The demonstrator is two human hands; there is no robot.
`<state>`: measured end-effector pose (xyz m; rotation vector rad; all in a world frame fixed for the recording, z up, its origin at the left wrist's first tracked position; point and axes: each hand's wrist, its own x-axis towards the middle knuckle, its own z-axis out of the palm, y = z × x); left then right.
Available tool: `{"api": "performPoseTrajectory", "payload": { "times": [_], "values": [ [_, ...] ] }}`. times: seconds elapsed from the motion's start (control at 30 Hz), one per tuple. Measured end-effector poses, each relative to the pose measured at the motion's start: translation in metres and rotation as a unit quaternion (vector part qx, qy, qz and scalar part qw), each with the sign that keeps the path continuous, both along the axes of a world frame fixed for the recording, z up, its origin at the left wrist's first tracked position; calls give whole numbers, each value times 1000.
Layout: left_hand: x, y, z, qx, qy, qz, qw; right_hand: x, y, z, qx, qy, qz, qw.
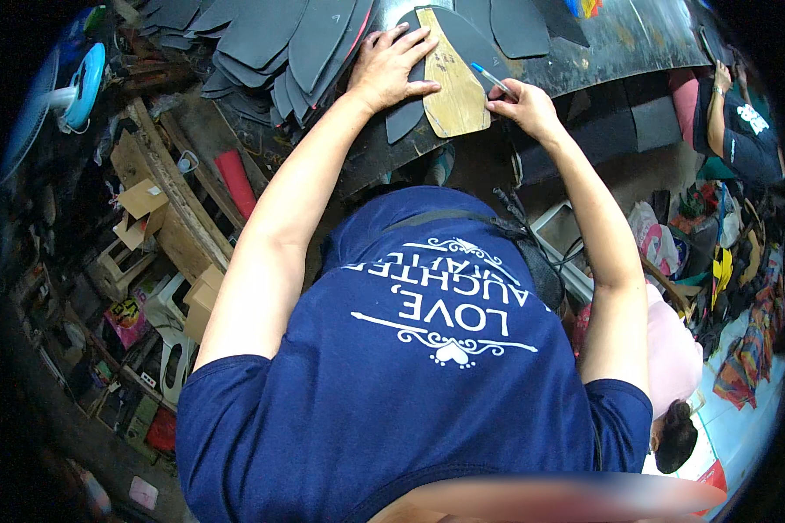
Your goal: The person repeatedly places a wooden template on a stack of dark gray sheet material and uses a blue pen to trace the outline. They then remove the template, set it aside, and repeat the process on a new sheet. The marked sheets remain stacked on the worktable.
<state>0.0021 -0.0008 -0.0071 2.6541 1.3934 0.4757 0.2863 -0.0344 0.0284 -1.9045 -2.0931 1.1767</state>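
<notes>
Wooden board (456, 94) lies flat on a dark sheet (403, 124) at the worktop's (619, 52) near edge. Left hand (391, 68): fingers spread, pressing board and sheet, grasping nothing. Right hand (525, 108) grips a pen (494, 79) at the board's right edge. Dark flat pieces (262, 39) overlap leftward.

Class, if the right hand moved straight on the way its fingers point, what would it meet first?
Most likely the shaped wooden piece, whose edge lies close beside the right hand, though depth is unclear.
</notes>
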Motion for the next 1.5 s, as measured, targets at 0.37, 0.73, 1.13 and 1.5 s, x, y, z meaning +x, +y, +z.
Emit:
{"api": "performPoseTrajectory", "payload": {
  "times": [0.37,0.73,1.13,1.5],
  "values": [
    [1,-2,4,-41,11,1,999,-5,-1,7,29,-26,28,999],
    [-1,-3,8,-58,-50,0,997,-11,-3,15,19,-53,8,998],
    [-3,-1,3,-106,-60,-13,992,-2,2,1,43,-52,47,997],
    [-1,-6,26,-116,-59,-13,991,-6,2,9,37,-54,51,997]
  ]
}}
